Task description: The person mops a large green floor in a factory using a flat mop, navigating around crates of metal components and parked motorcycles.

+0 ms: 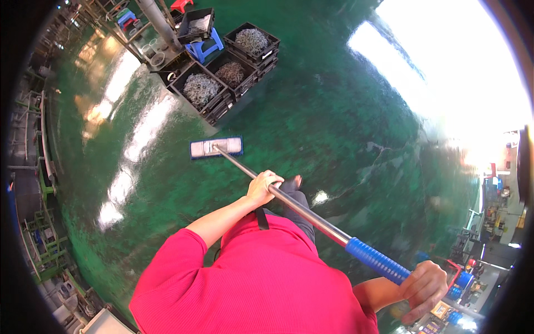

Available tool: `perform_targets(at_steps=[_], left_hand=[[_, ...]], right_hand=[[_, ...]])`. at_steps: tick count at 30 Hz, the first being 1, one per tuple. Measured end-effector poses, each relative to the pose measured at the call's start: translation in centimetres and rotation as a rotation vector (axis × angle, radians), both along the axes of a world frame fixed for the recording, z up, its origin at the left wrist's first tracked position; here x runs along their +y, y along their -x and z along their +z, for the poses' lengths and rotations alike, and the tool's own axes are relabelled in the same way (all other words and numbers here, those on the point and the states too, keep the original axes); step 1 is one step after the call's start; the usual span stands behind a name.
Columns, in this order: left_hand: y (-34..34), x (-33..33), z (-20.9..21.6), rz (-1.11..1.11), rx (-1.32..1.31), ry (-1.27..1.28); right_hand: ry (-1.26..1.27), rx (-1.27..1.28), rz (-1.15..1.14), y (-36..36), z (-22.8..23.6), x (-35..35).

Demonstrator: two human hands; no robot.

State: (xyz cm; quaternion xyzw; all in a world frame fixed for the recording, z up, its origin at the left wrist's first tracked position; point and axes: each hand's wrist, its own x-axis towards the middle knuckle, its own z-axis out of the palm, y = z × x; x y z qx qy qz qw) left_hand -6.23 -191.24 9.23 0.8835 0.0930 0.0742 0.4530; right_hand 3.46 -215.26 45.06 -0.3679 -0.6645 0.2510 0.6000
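Observation:
A flat mop (197,148) with a pale top and blue fringe lies on the green floor in front of me. Its metal pole (308,212) slants from the mop head down to the right across my body. My left hand (264,188) is closed round the pole about midway, just ahead of my red shirt. At the upper end, the blue ribbed grip (378,260) runs into my right hand (425,285), whose fingers are wrapped round it. My shoe (297,181) shows just beyond my left hand.
Stacked black crates (222,106) of small metal-looking parts stand ahead, beyond the mop head. A blue stool (204,50) and a grey post (157,22) are behind them. Machinery (47,234) lines the left side. Shelves of goods (461,284) stand at the lower right. The floor (334,128) is shiny.

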Motion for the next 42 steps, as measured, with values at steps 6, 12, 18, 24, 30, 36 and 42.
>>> perform_targets(at_steps=[6,12,18,24,30,36,42], left_hand=[[-14.5,0.0,0.5,0.122,-0.035,0.0],[-26.4,1.1,0.2,0.317,-0.074,-0.013],[-37.9,1.6,-0.9,0.352,-0.061,0.022],[-51.6,2.2,-0.9,0.326,-0.073,0.075],[-65.3,3.5,1.9,0.212,-0.052,0.193],[-78.1,5.1,4.2,0.485,-0.164,0.251],[-88.7,9.2,4.3,0.648,-0.212,0.273]], right_hand=[[-0.009,-0.075,0.138,-16.3,-0.4,0.1],[0.041,-0.085,0.361,-32.5,-0.1,2.6],[0.104,-0.052,0.367,-46.7,0.4,5.0],[0.023,0.056,0.023,-58.1,1.3,6.6],[0.046,0.05,0.102,-70.7,4.4,6.2],[0.028,-0.12,0.114,-82.5,7.1,10.6],[0.299,-0.015,0.79,-100.1,7.7,20.9]])
